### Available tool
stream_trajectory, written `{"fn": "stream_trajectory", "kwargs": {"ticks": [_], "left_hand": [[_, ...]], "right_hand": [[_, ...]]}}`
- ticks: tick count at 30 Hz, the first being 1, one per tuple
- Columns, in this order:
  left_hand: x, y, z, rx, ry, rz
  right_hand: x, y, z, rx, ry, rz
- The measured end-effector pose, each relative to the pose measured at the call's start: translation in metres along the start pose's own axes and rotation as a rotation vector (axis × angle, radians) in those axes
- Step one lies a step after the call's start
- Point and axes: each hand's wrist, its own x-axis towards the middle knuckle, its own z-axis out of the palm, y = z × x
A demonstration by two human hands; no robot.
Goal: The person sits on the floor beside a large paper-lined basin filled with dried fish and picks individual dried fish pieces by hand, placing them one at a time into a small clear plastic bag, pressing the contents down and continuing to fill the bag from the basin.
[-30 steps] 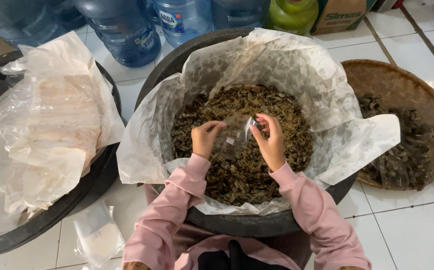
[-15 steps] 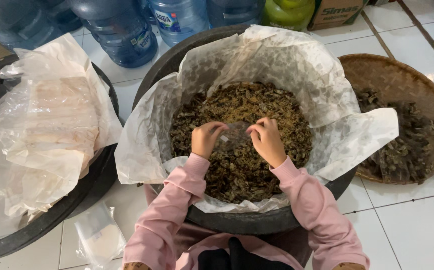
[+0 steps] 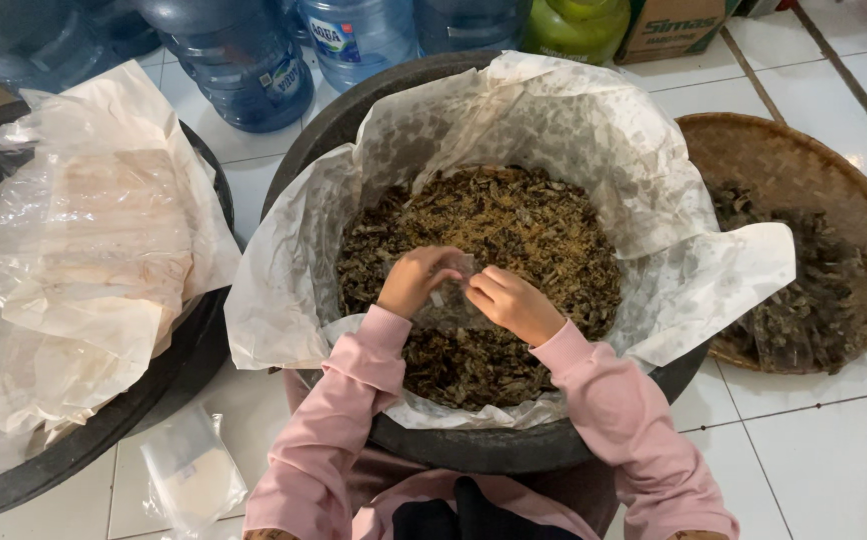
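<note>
Clear plastic, thin and hard to make out, was the small bag (image 3: 451, 300) that both hands held over the middle of the big dark tub (image 3: 474, 450), just above the dried brown leaf mix (image 3: 514, 220) that filled it. In the head view, the only one, the left hand (image 3: 416, 280) pinched the bag's left edge with fingers (image 3: 441, 268) curled together on the film, and the right hand (image 3: 514, 303) gripped the right edge the same way, its fingers closed on the plastic. The tub was lined with white paper (image 3: 574, 130) that draped over the rim.

As a judgement, the thin film could have slipped from one pinch and let the bag drop into the leaf mix, since so little of it was held. Leaf bits might also have spilled over the paper onto the tiled floor (image 3: 814, 450) if the bag tipped.

The bag's long axis seemed to run left to right between the two hands, roughly level; which way its mouth faced could not be told.

To the right a woven tray (image 3: 804, 160) held more dark leaves; to the left sat another tub with crumpled plastic sheet (image 3: 94, 250); water jugs (image 3: 234, 60) stood at the far side.
</note>
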Motion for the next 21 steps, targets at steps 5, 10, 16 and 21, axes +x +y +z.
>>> {"fn": "stream_trajectory", "kwargs": {"ticks": [5,10,16,21], "left_hand": [[-0.001,-0.014,-0.002,-0.244,-0.196,-0.032],[0.0,-0.016,-0.015,-0.182,-0.325,-0.046],[0.002,0.01,-0.017,0.043,-0.262,0.097],[0.011,0.026,-0.027,0.123,0.485,0.04]], "right_hand": [[-0.004,-0.001,0.008,-0.05,0.088,-0.177],[-0.008,-0.009,0.026,0.053,-0.068,-0.118],[0.0,-0.023,0.038,0.212,-0.094,0.031],[0.01,-0.013,0.028,0.231,0.148,0.195]]}}
